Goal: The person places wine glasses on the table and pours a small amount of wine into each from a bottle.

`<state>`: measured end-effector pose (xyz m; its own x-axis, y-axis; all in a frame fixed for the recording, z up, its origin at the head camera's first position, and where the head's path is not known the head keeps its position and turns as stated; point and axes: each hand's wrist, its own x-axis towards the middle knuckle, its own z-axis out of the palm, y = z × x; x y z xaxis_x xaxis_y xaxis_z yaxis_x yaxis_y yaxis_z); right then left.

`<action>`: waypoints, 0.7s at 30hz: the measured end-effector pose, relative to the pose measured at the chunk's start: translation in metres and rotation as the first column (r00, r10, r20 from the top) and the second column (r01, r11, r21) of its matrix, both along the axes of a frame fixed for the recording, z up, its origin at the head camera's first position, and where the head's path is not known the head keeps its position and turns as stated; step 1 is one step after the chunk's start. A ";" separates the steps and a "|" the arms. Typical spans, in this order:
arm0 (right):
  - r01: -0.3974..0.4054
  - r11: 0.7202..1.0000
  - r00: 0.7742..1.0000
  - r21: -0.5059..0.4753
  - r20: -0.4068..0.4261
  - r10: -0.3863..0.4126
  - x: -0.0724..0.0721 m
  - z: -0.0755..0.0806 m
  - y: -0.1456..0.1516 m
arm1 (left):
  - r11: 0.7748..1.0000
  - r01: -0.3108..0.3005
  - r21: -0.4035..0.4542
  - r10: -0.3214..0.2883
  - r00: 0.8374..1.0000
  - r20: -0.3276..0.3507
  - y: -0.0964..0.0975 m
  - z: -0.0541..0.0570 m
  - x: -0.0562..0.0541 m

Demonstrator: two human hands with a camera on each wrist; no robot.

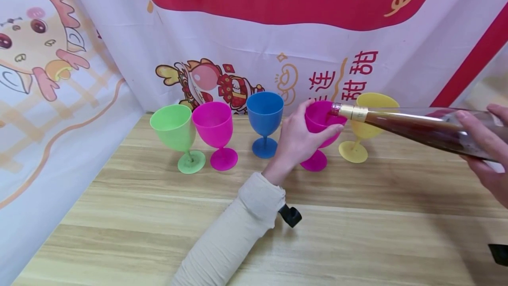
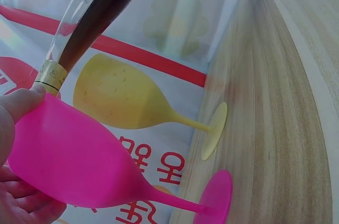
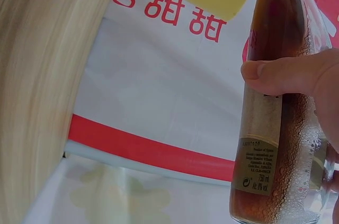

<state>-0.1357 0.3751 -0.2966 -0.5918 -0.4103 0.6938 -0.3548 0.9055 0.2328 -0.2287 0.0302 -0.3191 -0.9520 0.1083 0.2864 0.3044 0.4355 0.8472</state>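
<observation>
Head cam: looks fwd & down over table (image 1: 357, 242), widest view. L wrist: close to held pink goblet (image 2: 79, 155), turned sideways. R wrist: v. close to bottle (image 3: 291, 128), also sideways. All 3 share bottle + yellow goblet (image 2: 122, 94).

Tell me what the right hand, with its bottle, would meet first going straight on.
Probably the pink cup in the left hand; the bottle overhangs its rim, though depth is unclear.
</observation>
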 end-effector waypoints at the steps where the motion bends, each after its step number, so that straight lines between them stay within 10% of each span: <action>1: -0.004 1.000 1.000 -0.004 -0.006 0.004 -0.001 0.000 0.000 | 1.000 0.000 0.000 0.000 1.000 0.000 0.000 0.000 0.000; 21: 0.000 1.000 1.000 0.001 0.003 0.000 -0.001 -0.001 0.000 | 1.000 -0.001 -0.002 0.001 1.000 0.007 0.000 0.001 0.000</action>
